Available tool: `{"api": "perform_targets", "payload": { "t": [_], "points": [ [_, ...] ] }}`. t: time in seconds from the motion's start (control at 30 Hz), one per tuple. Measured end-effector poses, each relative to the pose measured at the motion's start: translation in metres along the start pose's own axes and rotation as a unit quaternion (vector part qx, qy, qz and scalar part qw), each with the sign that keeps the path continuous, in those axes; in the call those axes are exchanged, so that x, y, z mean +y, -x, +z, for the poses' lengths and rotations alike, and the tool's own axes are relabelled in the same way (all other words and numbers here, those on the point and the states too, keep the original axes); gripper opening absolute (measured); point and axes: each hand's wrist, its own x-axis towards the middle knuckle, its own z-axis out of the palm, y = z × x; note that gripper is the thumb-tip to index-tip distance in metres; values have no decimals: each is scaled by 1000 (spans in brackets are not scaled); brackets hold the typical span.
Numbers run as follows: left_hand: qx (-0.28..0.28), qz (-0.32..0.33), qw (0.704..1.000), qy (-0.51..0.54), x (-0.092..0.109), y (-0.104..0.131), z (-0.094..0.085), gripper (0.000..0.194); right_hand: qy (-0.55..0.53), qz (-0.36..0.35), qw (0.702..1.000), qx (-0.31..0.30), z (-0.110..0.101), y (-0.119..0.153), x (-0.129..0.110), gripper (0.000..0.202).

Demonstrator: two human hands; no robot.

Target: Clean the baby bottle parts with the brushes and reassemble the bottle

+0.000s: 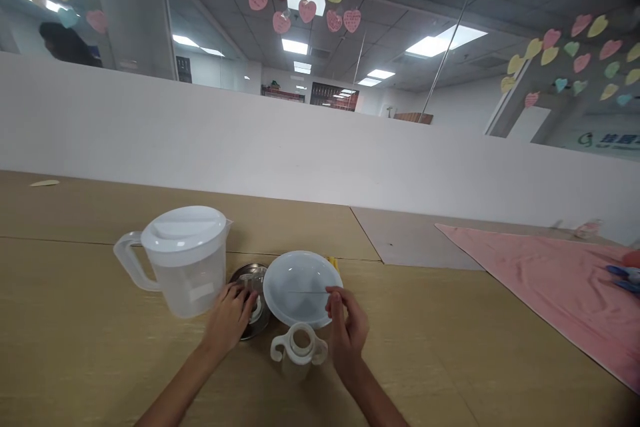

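Note:
My right hand (349,327) is closed in a pinch on the end of a thin, pale stick (309,292), which points left over a white plate (277,303). My left hand (231,315) reaches over a round metal dish (257,329), fingers curled down among clear and white pieces in it. What those fingertips grip is hidden. In front of the plate stands a translucent bottle with two curved handles (300,355), its top uncapped. Left of the dish is a clear plastic pitcher (187,280) with a white lid.
Something yellow (334,263) shows behind the plate's right rim. A pink cloth (545,280) covers the table's right side, with blue-and-orange items (625,277) at its edge. A pale flat piece (45,183) lies far left. A white wall (300,153) with glass above borders the table.

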Motion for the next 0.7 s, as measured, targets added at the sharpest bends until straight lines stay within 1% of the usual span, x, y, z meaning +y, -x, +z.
{"api": "perform_targets", "payload": {
  "t": [0.03,0.1,0.13,0.2,0.27,0.33,0.37,0.4,0.43,0.5,0.57,0.6,0.7],
  "points": [
    [5,-11,1000,7,1,0,-1,40,-17,9,1000,-9,4,-7,-12,27],
    [24,-47,999,12,5,0,-6,41,-48,3,998,-35,14,-23,-35,27],
    [33,-65,997,10,7,0,-10,43,-68,-4,997,-37,18,-31,-47,27],
    [45,-89,995,8,13,-2,-19,47,-109,-14,994,-23,26,-44,-66,27],
    [66,-101,992,21,20,-4,-28,50,-145,-17,989,9,32,-53,-79,26],
    [97,-97,989,46,27,-6,-34,54,-166,-11,985,35,36,-58,-84,25],
    [112,-90,988,58,30,-6,-36,55,-168,-4,985,33,37,-60,-83,26],
    [123,-77,987,68,33,-6,-37,56,-164,5,986,18,39,-62,-81,26],
    [131,-62,987,75,36,-6,-37,57,-154,16,988,-10,39,-64,-78,27],
    [138,-31,986,90,42,-4,-36,58,-126,37,987,-93,39,-69,-72,28],
    [133,-10,986,101,49,0,-35,59,-96,52,980,-169,38,-73,-68,28],
    [127,-3,986,105,52,2,-34,60,-83,56,975,-197,37,-74,-67,28],
    [103,27,989,106,62,9,-35,62,-56,62,965,-250,37,-74,-70,27]
  ]
}}
